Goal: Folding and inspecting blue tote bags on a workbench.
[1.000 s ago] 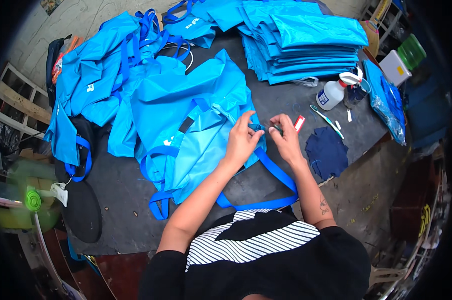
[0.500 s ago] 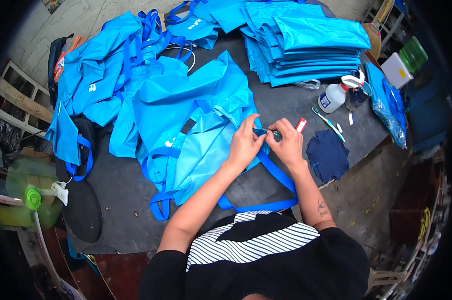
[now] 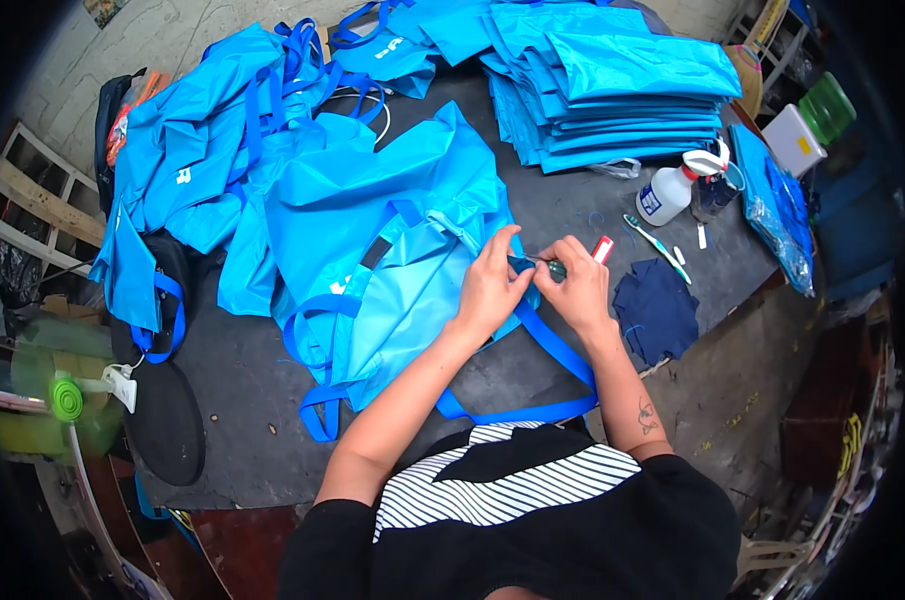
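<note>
Hands close together above the tabletop, fingertips almost meeting. Left hand pinched on blue material at right side of blue bag; bag spreads mid-tabletop toward near edge. Right hand closed on small dark tool, kind unclear. Folded blue stack at far edge; spray bottle, toothbrush, navy cloth toward right edge.
</note>
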Action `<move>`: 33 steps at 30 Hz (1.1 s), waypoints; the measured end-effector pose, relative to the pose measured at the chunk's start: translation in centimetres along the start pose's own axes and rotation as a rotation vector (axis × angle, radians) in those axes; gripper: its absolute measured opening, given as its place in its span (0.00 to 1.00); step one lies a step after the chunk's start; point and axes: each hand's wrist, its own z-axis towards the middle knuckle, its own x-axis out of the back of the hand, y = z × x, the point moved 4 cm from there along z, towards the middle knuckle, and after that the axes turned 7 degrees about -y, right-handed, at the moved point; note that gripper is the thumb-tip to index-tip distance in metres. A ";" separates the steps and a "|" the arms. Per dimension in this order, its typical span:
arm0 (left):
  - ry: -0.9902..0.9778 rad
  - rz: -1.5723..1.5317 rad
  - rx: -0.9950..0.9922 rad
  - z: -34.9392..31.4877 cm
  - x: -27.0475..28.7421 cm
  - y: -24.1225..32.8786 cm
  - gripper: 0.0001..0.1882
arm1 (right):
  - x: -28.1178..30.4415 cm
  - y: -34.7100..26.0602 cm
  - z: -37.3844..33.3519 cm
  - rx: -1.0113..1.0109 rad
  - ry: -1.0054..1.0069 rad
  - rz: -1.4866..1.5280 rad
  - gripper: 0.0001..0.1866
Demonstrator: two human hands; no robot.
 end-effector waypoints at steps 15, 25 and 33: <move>0.234 -0.152 0.114 -1.3 2.8 -0.1 0.20 | -4.3 4.3 -0.1 -0.266 -0.165 0.749 0.24; 0.183 -0.486 0.268 -0.3 1.4 -0.9 0.05 | -0.6 -1.5 1.5 0.000 0.017 0.133 0.07; 0.217 -0.438 0.178 -0.3 1.2 -1.2 0.04 | -0.8 -1.6 1.5 0.066 0.018 0.036 0.06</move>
